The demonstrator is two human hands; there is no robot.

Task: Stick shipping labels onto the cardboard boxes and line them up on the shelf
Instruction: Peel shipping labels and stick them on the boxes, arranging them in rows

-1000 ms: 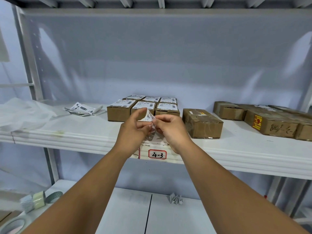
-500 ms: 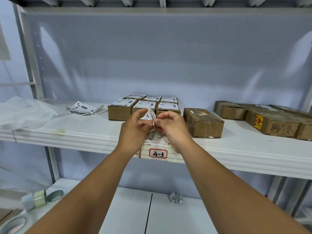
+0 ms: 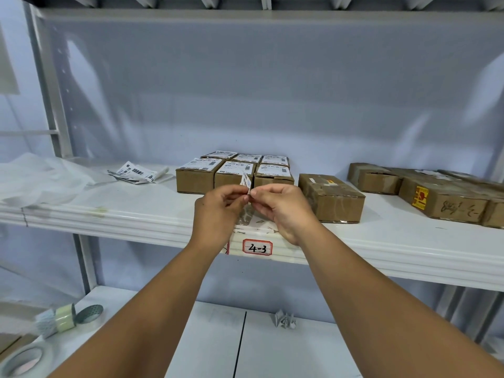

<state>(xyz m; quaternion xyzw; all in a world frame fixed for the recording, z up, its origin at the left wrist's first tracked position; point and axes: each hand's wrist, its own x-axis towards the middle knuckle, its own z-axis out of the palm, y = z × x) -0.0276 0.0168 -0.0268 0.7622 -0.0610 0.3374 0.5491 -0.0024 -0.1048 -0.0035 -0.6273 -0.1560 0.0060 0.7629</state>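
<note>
**A:** Where are your hands?

**B:** Together, raised in front of the shelf (image 3: 131, 216). My left hand (image 3: 218, 211) and right hand (image 3: 281, 208) meet fingertip to fingertip. Both pinch one label (image 3: 246, 182), which sticks up above my fingers with its print showing. Something translucent hangs just below the fingertips; I can't tell what it is.

**A:** So neither hand is free?

**B:** No. Thumb and forefinger of each are closed on the label, and the other fingers are loosely curled.

**A:** And the boxes?

**B:** Six labelled boxes (image 3: 196, 181) sit in a block on the shelf just behind my hands. They are in two rows of three, touching, each with a white label on top. Just right of the block stands a taped box (image 3: 331, 197), turned at a slight angle. Well apart from that, at the right edge, are more boxes (image 3: 441, 200). One has a red-and-yellow sticker and handwriting on its front.

**A:** Anything else?

**B:** Spare labels (image 3: 135, 171) lie left of the block, with a plastic sheet (image 3: 35, 178) beyond them. A tag (image 3: 257, 247) reading 4-3 is on the shelf's front edge, under my hands. On the lower shelf (image 3: 212, 336) are tape rolls (image 3: 65, 317) at the left and a crumpled paper (image 3: 283, 319) between my forearms.
</note>
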